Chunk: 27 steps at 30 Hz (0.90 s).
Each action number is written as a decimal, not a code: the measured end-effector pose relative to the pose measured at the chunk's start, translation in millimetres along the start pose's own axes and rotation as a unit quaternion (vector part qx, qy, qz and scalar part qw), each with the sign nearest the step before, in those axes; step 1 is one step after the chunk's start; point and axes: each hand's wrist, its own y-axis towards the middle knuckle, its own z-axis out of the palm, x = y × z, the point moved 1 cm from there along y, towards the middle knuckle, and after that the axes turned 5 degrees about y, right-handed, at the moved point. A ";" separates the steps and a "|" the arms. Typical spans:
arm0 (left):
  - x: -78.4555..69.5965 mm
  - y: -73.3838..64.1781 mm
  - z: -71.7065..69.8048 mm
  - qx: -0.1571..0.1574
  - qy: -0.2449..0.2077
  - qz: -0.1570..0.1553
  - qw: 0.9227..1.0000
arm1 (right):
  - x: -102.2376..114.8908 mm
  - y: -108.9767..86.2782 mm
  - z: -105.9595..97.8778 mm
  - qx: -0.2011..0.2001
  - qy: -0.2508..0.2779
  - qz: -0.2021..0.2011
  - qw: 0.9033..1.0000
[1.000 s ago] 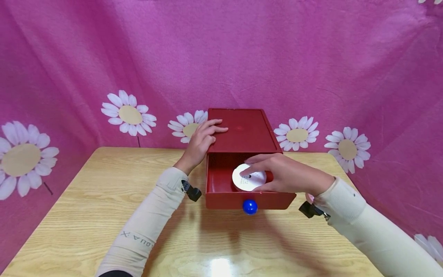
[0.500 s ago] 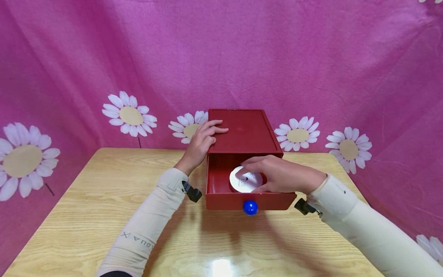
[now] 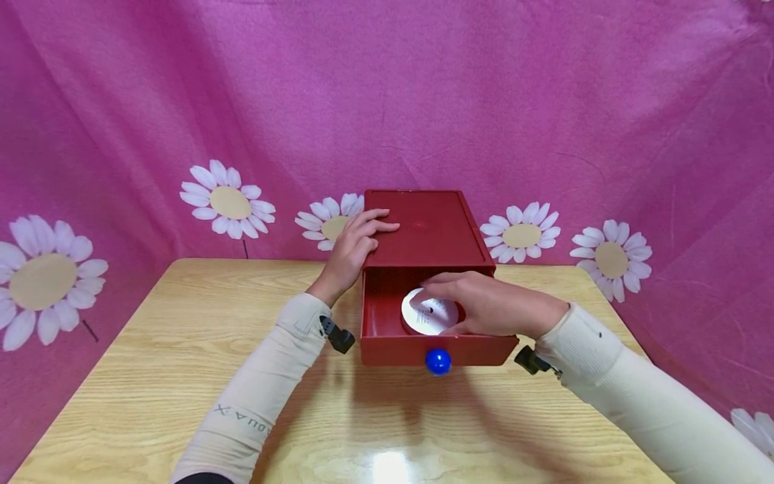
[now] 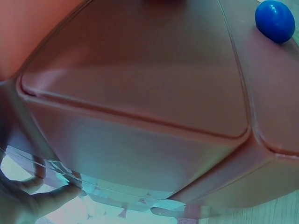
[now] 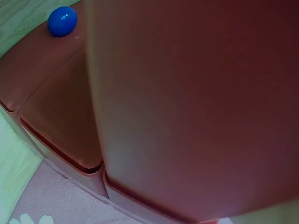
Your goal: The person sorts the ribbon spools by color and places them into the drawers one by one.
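Observation:
A red box (image 3: 420, 228) stands at the back of the table, its drawer (image 3: 381, 312) pulled out toward me. Inside the drawer lies a white round disc (image 3: 423, 319) with fine print and a small dark mark at its middle. My right hand (image 3: 484, 302) reaches in from the right and holds the disc, thumb by its near edge and fingers over its far side; the fingertips are partly hidden. Extended fingers of my left hand (image 3: 353, 245) rest on the box's top near its left edge. In the left wrist view, part of a hand (image 4: 28, 200) shows at lower left.
A blue ball knob (image 3: 438, 361) sticks out of the drawer's front. The box stands on a wooden table (image 3: 242, 349). Behind it hangs a pink cloth (image 3: 423, 94) with white daisies. In the right wrist view a large blurred red-brown surface covers most of the picture.
Over the last second, my right hand and the white disc have shifted slightly left and lower into the drawer. Little differs in the last half second. My left hand has stayed on the box.

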 end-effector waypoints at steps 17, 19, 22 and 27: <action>-1.5 0.6 0.1 0.000 0.008 -0.001 1.000 | -6.6 -2.2 -0.4 -0.014 -0.005 -0.003 1.000; -1.1 0.5 0.3 0.001 0.009 -0.001 1.000 | -6.5 -2.3 -0.4 -0.012 -0.004 -0.002 1.000; -1.5 0.3 0.1 0.002 0.008 -0.001 1.000 | -7.2 -2.3 0.0 -0.010 -0.005 -0.003 1.000; -1.5 0.4 0.1 -0.001 0.005 0.001 1.000 | -7.2 -2.1 -0.7 -0.012 -0.004 -0.009 1.000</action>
